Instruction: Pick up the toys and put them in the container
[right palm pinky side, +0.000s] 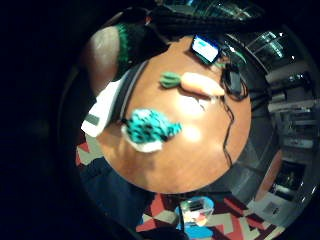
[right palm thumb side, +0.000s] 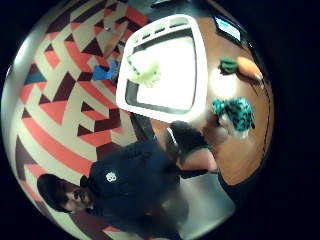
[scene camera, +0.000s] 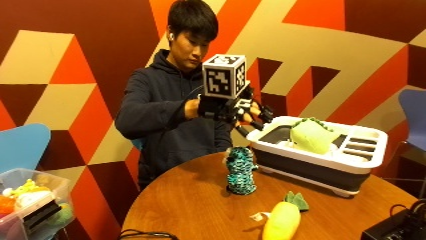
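The gloved right hand (scene camera: 236, 111) hangs with open fingers, holding nothing, above the round brown table (scene camera: 186, 205), by a wall (scene camera: 60, 60) of red and tan shapes.

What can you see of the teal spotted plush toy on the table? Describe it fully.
The teal spotted plush toy looks soft, with teal fabric, dark spots and a white underside visible in the palm views. It stands upright on the round wooden table, just in front of the white container. Nothing holds it.
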